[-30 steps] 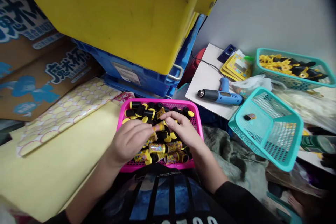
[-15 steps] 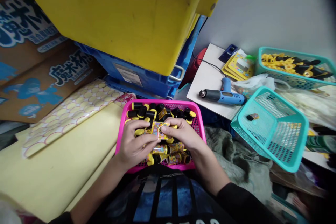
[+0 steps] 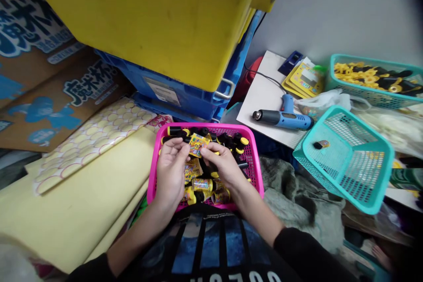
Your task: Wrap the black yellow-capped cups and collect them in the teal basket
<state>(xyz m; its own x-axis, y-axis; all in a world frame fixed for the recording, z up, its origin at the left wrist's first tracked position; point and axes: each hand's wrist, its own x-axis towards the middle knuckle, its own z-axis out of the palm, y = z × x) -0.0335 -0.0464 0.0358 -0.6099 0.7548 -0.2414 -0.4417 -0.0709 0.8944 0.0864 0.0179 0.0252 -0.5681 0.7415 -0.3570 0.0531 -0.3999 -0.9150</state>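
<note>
- Left hand (image 3: 171,172): palm turned inward, above the basket. Its fingertips (image 3: 180,146) touch the left end of the printed tube (image 3: 198,145).
- Right hand (image 3: 224,167): above the basket, beside the left hand. Its fingertips (image 3: 207,151) close on the printed tube from the right.
- Hand state: together, with the printed tube clamped between the fingertips of both hands.
- Printed tube location: directly over the upper middle of the pink basket (image 3: 205,127), between the hands. The tube is multicoloured, with a yellow ground.
- Pink basket contents: black-capped tubes (image 3: 224,139) lie along the far side. Labelled tubes (image 3: 201,184) lie under the wrists.
- Near left: a patterned sheet (image 3: 92,150) lies on a yellow sheet (image 3: 72,211), which runs alongside the pink basket.
- Far left: printed cardboard (image 3: 42,97) lies behind both sheets.
- Ahead: a blue crate (image 3: 175,97) sits below a yellow crate (image 3: 132,17).
- Right: a tilted teal basket (image 3: 322,121) holds one small tube (image 3: 320,144).
- Far right: a second teal basket (image 3: 363,58) holds yellow rings and black caps (image 3: 363,75).
- Upper right: a blue heat gun (image 3: 282,119) lies on a white board (image 3: 261,101), near yellow cards (image 3: 306,79) and a plastic bag (image 3: 322,101).
- Below the heat gun: grey cloth (image 3: 297,202) lies just right of the pink basket.
</note>
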